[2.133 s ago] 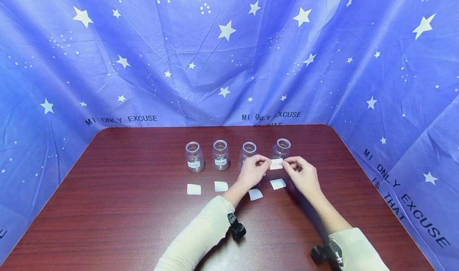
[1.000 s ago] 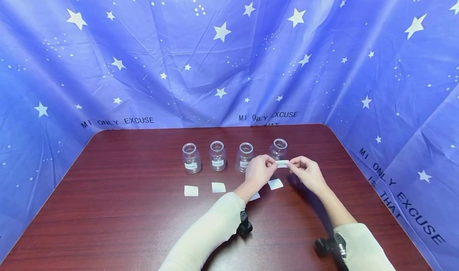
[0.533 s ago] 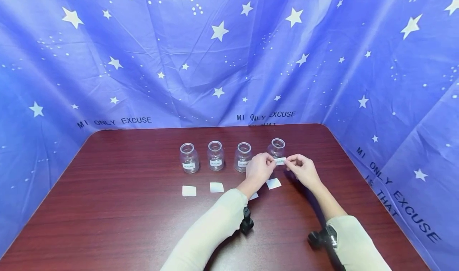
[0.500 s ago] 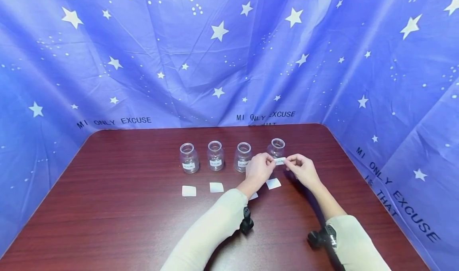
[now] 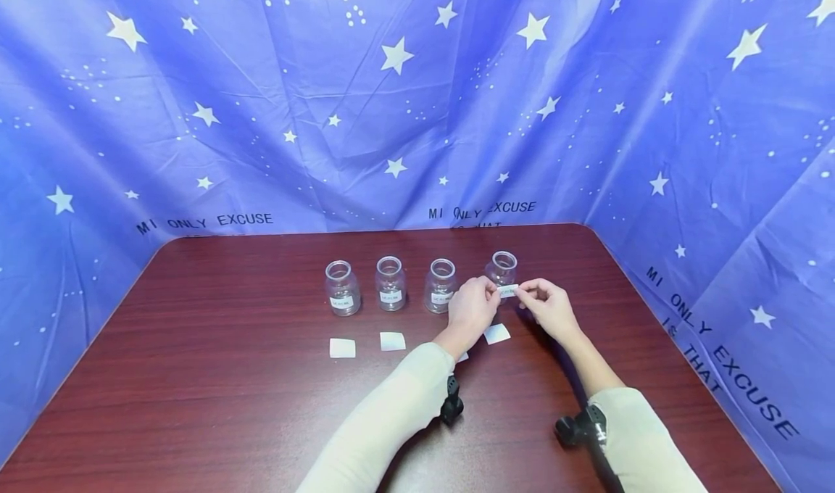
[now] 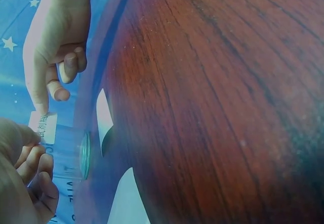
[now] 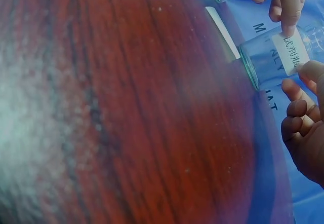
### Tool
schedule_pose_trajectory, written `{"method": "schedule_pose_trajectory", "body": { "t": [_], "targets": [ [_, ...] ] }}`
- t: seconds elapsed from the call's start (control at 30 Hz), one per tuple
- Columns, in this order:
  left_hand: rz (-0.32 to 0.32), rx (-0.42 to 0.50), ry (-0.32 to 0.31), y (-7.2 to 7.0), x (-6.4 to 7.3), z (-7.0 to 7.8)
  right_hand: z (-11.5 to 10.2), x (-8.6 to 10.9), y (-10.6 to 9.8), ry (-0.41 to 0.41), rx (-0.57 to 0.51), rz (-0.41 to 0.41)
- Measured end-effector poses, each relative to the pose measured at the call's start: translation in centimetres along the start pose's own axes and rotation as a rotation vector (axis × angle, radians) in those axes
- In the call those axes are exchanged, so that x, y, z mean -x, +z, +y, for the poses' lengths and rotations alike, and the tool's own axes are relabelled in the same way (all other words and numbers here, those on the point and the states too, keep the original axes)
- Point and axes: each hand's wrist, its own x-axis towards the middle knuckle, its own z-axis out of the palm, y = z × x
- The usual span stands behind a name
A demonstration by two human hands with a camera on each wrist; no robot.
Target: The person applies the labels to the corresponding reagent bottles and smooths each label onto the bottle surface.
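Observation:
In the head view, a small white label point(image 5: 507, 291) with dark lettering spans both hands in front of the rightmost clear glass jar point(image 5: 497, 274). My left hand point(image 5: 471, 308) pinches its left end, and my right hand point(image 5: 551, 308) pinches its right end. The right wrist view shows the label point(image 7: 291, 53) over the side of the upright jar point(image 7: 258, 64); whether it touches the glass I cannot tell. Farther left stand a third jar point(image 5: 438, 284), a second jar point(image 5: 390, 283) and a first jar point(image 5: 341, 286), each bearing a similar label.
White paper pieces lie in front of the jars: a left piece point(image 5: 342, 348), a second piece point(image 5: 393, 341) and a right piece point(image 5: 497, 334). Another paper piece point(image 5: 463, 357) is mostly hidden by my left wrist. The dark red wooden table point(image 5: 228, 391) meets a blue star-printed curtain point(image 5: 293, 80).
The label, held at both ends throughout, has tilted and come in front of the right jar's side. The head view has shifted slightly; over the last half second the hands barely move.

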Motion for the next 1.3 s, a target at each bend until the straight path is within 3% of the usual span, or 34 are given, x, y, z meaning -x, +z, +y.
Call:
{"method": "schedule_pose_trajectory", "body": {
  "t": [0.53,0.9,1.3],
  "targets": [
    [0.022,-0.014,-0.028,0.2,0.0,-0.2,0.0,-0.2,0.5,0.02,-0.013,0.004],
    [0.042,0.001,-0.025,0.5,0.5,-0.1,3.3,-1.3,0.5,0.06,-0.009,0.008],
    [0.064,0.049,-0.043,0.7,0.3,0.2,3.2,-1.5,0.6,0.035,0.006,0.044]
  ]
}}
